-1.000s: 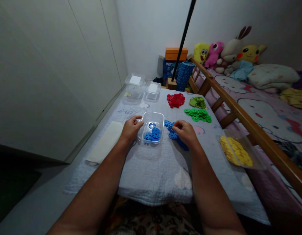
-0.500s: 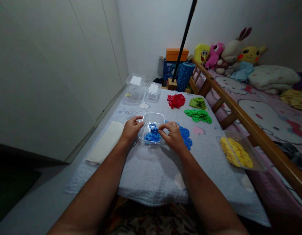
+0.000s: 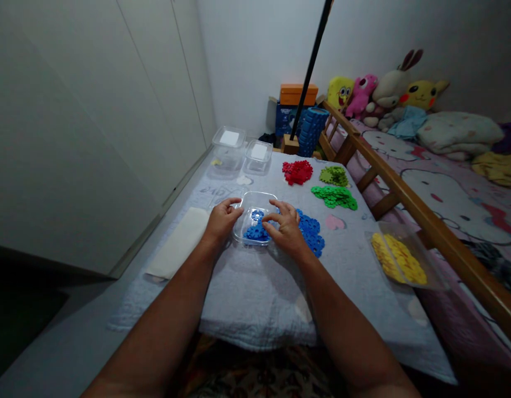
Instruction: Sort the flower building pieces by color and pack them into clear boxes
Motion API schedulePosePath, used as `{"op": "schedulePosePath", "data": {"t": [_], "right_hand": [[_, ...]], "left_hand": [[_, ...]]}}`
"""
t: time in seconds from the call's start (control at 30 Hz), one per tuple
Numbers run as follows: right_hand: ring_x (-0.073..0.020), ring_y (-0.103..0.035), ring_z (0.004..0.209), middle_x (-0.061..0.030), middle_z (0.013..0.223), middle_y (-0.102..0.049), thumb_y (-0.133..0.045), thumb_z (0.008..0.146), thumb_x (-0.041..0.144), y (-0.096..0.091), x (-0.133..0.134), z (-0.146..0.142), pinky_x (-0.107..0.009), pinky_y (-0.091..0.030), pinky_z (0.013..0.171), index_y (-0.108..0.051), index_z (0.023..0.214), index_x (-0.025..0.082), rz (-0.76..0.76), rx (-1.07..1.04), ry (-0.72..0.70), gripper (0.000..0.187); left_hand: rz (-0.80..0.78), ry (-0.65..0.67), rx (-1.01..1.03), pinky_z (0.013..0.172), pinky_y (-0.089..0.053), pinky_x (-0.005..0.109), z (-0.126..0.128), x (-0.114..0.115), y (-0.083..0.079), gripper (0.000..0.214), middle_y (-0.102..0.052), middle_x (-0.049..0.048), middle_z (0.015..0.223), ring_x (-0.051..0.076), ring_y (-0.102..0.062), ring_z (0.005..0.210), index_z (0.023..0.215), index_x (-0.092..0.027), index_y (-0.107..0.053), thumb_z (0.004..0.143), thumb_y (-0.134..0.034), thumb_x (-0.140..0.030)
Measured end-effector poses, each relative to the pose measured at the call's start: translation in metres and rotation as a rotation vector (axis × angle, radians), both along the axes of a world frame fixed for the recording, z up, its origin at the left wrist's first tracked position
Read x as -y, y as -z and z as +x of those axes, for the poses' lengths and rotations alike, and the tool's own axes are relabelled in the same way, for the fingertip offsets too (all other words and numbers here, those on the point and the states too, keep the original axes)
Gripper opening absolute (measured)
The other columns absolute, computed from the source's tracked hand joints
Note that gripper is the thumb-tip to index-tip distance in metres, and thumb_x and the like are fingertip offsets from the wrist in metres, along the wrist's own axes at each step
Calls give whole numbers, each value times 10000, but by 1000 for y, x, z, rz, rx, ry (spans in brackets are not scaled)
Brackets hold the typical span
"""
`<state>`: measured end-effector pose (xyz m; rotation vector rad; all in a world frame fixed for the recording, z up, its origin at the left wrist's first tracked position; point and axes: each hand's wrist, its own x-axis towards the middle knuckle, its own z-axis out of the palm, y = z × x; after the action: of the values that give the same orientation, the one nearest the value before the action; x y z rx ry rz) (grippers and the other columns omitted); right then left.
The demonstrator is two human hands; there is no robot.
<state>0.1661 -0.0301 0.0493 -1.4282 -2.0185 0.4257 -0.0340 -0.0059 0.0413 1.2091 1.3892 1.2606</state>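
My left hand grips the left side of a clear plastic container, thumb and fingers at its rim. Inside the container lie several blue snowflake discs. Over its right side hovers my right hand, thumb and forefinger parted, with no disc visible between them. A pile of blue snowflake discs lies on the cloth just right of that hand, which partly hides it.
Red, olive-green and bright green piles sit farther back. A container of yellow discs is at the right. Two clear containers with white labels stand behind. A folded cream cloth lies left; a wooden bed rail borders the right.
My right thumb and forefinger have spread apart, letting go of a blue snowflake disc in the container. My left hand keeps its hold on the container.
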Motion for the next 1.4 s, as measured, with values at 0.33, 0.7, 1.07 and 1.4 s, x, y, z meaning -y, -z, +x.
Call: {"op": "schedulePosePath", "data": {"t": [0.33,0.7,1.07,1.4], "right_hand": [[-332,-432,1312,-103,1394,-629,-562,912,300,3,-25,55,-518,-283,1133,-763,1074,216,35,132,486,271],[-390,-373,1336,-145,1472,-558,-581,905,342,25,-31,61,-633,-233,1101,-741,1158,215,-31,340,482,325],[-370,-428,1274,-148,1307,-644,-624,865,311,25,-36,64,-600,-261,1091,-738,1111,211,-75,303,491,289],[-356,-467,1232,-138,1256,-650,-612,860,336,27,-37,66,-569,-293,1061,-721,1091,223,-84,350,474,280]], "left_hand": [[21,-5,-8,493,-235,228,-3,-3,8,492,-390,-85,569,87,-337,495,1097,-132,-712,691,-735,-410],[14,2,-4,488,-233,223,-2,-3,8,500,-371,-89,565,89,-331,495,1106,-132,-705,695,-731,-414],[8,-1,0,489,-246,227,-2,-2,6,510,-404,-83,568,92,-357,494,1116,-128,-704,697,-730,-417],[-4,-3,40,486,-264,225,-1,-2,6,516,-424,-81,559,91,-366,482,1100,-137,-705,666,-746,-414]]}}
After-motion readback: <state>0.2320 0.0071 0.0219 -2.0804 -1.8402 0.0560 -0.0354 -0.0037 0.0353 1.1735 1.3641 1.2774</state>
